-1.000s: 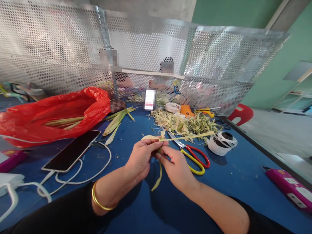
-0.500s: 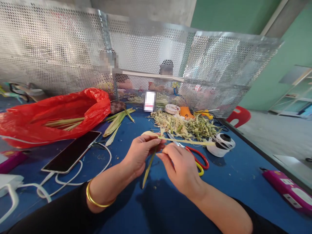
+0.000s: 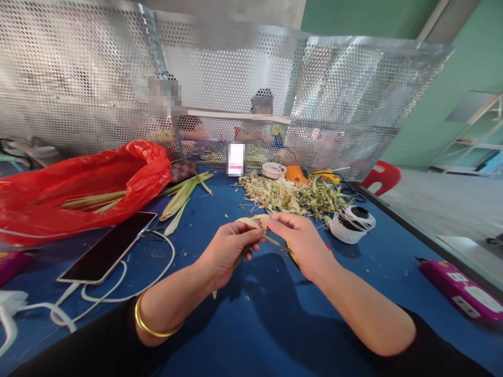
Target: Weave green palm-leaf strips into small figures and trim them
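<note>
My left hand pinches a pale folded leaf strip between thumb and fingers, above the middle of the blue table. A narrow end hangs down below that hand, mostly covered by it. From the other side my right hand closes thumb and fingertips on the same strip near its top fold. Another thin length slants to the right under the right hand. Scissors lie beneath the right hand; only bits of their yellow handle and red handle show.
A red plastic bag with long stalks and a phone with white cables are on the left. Leaf pieces lie near the bag. Behind my hands are a heap of trimmings and a spool of white string. A purple case lies at right.
My right hand has moved up and forward to the strip's fold by my left fingers, now covering most of the scissors. The strip's long end no longer stretches right toward the spool.
</note>
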Motion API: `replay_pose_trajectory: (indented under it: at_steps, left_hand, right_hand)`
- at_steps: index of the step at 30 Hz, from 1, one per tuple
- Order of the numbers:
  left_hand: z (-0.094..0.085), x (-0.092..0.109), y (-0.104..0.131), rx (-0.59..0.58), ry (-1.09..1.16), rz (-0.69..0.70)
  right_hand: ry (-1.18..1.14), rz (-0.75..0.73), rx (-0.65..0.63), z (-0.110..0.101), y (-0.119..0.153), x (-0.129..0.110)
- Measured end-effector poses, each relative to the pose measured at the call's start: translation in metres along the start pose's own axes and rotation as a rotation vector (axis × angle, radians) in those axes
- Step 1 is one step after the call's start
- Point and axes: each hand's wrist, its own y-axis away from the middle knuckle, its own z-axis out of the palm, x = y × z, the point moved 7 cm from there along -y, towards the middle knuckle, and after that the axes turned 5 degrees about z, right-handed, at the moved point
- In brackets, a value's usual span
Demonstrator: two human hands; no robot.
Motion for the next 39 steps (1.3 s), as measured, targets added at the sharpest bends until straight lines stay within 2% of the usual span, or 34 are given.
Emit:
replay_pose_trajectory:
  at_steps: [3, 9, 18, 24, 27, 32, 39]
  left_hand:
    - [0.004, 0.000, 0.002, -0.038, -0.049, -0.029]
    - [0.005, 0.003, 0.003, -0.022, -0.182, -0.006]
    - [0.006, -0.005, 0.002, -0.054, -0.099, -0.085]
    - [0.009, 0.001, 0.005, -0.099, -0.088, -0.048]
    - [0.007, 0.001, 0.003, -0.092, -0.158, -0.020]
    - [0.005, 0.001, 0.000, -0.087, -0.286, 0.021]
    - [0.008, 0.007, 0.004, -0.053, -0.264, 0.103]
  right_hand:
    - [-0.120, 0.025, 0.063, -0.003, 0.000, 0.001]
    - [-0.096, -0.005, 0.114, -0.004, 0.002, 0.003]
    - [-0.195, 0.014, 0.203, -0.005, 0.003, 0.007]
    - [-0.167, 0.008, 0.183, -0.009, 0.002, 0.008]
    - [-0.161, 0.018, 0.160, -0.007, 0.002, 0.006]
    - [-0.073, -0.050, 0.192, -0.009, 0.003, 0.001]
    - [-0.011, -0.061, 0.200, -0.011, 0.001, 0.003]
